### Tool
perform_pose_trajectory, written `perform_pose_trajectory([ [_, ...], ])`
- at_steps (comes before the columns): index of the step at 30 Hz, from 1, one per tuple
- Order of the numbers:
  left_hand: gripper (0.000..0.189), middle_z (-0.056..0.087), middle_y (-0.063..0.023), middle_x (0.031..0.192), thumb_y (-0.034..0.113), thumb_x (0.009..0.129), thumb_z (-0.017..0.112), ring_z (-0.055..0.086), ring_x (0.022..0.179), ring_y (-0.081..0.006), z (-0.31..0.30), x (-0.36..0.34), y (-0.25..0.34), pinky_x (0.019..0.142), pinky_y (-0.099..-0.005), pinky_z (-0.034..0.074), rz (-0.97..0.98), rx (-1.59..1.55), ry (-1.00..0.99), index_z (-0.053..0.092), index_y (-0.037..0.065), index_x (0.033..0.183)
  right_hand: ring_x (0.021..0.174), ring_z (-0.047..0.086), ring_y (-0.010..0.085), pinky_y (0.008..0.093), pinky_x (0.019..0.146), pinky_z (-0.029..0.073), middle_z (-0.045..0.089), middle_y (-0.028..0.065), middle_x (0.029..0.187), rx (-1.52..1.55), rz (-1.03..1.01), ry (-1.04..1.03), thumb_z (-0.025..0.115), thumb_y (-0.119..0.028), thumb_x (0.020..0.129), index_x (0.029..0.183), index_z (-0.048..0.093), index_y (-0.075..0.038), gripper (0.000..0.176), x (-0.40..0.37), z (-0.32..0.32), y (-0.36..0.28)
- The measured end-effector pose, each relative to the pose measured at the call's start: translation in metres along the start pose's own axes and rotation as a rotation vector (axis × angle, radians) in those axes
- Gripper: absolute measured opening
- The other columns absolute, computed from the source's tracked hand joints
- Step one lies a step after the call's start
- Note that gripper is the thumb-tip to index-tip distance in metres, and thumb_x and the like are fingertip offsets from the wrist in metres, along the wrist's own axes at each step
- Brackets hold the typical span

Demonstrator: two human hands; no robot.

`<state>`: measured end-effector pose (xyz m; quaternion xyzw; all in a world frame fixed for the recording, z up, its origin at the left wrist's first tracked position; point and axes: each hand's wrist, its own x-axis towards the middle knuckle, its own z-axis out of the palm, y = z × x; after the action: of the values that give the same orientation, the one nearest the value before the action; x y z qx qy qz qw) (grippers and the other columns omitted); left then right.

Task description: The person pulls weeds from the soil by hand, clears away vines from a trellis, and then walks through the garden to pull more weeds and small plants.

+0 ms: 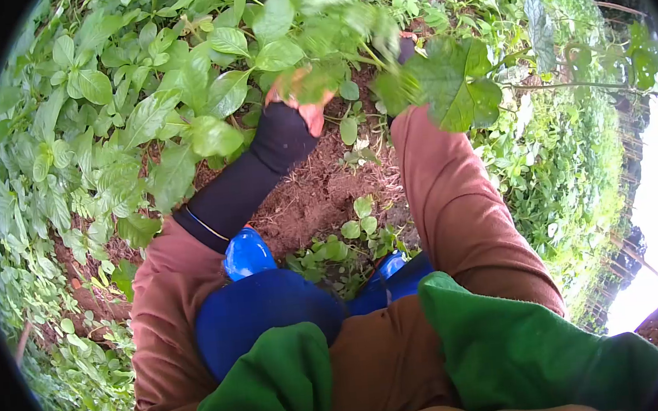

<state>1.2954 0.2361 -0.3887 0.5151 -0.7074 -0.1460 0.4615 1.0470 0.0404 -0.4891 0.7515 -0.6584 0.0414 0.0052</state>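
My left hand reaches down among the leafy green plants, its wrist and forearm in a black sleeve. Leaves cover most of its fingers, so I cannot tell what it grips. Smeared by motion, a leafy stem stands between my two hands. Only a small part of my right hand shows, at the end of a brown sleeve. A large lobed leaf and blurred foliage hide the rest.
Reddish-brown soil with dry bits shows below my hands. Small seedlings grow near my blue boots. A vine stem crosses at right. Dense low greenery lies on both sides. Green cloth hangs in front of me.
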Motion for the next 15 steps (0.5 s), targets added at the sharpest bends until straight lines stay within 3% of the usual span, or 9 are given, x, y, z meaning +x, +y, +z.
perform_pose_trajectory([
  [1, 0.034, 0.054, -0.0082, 0.112, 0.006, 0.067, 0.06, 0.046, 0.11, -0.0281, 0.002, -0.012, 0.002, 0.093, -0.0452, 0.037, 0.059, 0.102, -0.005, 0.06, 0.012, 0.101, 0.06, 0.06, 0.0247, 0.0334, 0.052, 0.048, 0.06, 0.0131, 0.079, -0.002, 0.003, 0.017, 0.059, -0.018, 0.071, 0.111, 0.047, -0.01, 0.042, 0.0, 0.001, -0.002],
  [3, 0.037, 0.046, -0.0045, 0.126, 0.013, 0.068, 0.062, 0.038, 0.12, -0.0262, 0.018, -0.049, -0.005, 0.097, -0.0484, 0.031, -0.029, 0.001, -0.134, 0.059, 0.018, 0.105, 0.061, 0.06, 0.0252, 0.0342, 0.053, 0.048, 0.061, 0.0125, 0.078, -0.001, 0.007, 0.04, 0.06, -0.021, 0.07, 0.108, 0.049, -0.011, 0.04, 0.0, 0.001, 0.0],
  [5, 0.039, 0.043, -0.0051, 0.131, 0.018, 0.069, 0.062, 0.035, 0.123, -0.0252, 0.017, -0.062, -0.008, 0.101, -0.047, 0.026, 0.134, 0.219, -0.125, 0.059, 0.018, 0.109, 0.061, 0.059, 0.0257, 0.035, 0.053, 0.048, 0.061, 0.0118, 0.078, 0.004, 0.002, 0.059, 0.06, -0.024, 0.069, 0.106, 0.052, -0.012, 0.039, 0.006, 0.004, -0.003],
  [9, 0.043, 0.04, -0.0014, 0.133, 0.02, 0.071, 0.06, 0.034, 0.124, -0.0241, 0.022, -0.08, -0.014, 0.101, -0.0481, 0.026, 0.145, 0.267, -0.197, 0.056, 0.021, 0.113, 0.062, 0.059, 0.0266, 0.0365, 0.055, 0.047, 0.061, 0.0106, 0.078, 0.004, -0.025, 0.193, 0.061, -0.03, 0.067, 0.101, 0.057, -0.015, 0.037, 0.007, 0.012, -0.004],
  [13, 0.053, 0.034, -0.005, 0.137, 0.025, 0.076, 0.055, 0.031, 0.126, -0.026, 0.037, -0.098, -0.033, 0.1, -0.0453, 0.029, 0.034, 0.134, -0.335, 0.042, 0.018, 0.127, 0.063, 0.059, 0.0276, 0.0381, 0.056, 0.047, 0.061, 0.0094, 0.078, 0.066, -0.148, 0.453, 0.062, -0.036, 0.065, 0.096, 0.062, -0.017, 0.036, 0.012, 0.036, 0.019],
  [14, 0.055, 0.028, -0.0075, 0.141, 0.029, 0.083, 0.048, 0.03, 0.127, -0.0256, 0.027, -0.094, -0.027, 0.099, -0.0426, 0.03, 0.049, 0.27, -0.544, 0.031, 0.016, 0.133, 0.064, 0.059, 0.0278, 0.0385, 0.056, 0.046, 0.061, 0.009, 0.078, 0.076, -0.191, 0.53, 0.063, -0.037, 0.065, 0.095, 0.063, -0.017, 0.036, 0.011, 0.038, 0.03],
  [15, 0.053, 0.026, -0.0065, 0.142, 0.031, 0.085, 0.045, 0.031, 0.127, -0.0246, 0.028, -0.096, -0.027, 0.099, -0.0418, 0.03, -0.15, -0.11, -0.544, 0.03, 0.017, 0.134, 0.064, 0.059, 0.0281, 0.0389, 0.057, 0.046, 0.061, 0.0087, 0.078, 0.083, -0.227, 0.579, 0.063, -0.039, 0.064, 0.094, 0.065, -0.018, 0.036, 0.012, 0.041, 0.041],
])
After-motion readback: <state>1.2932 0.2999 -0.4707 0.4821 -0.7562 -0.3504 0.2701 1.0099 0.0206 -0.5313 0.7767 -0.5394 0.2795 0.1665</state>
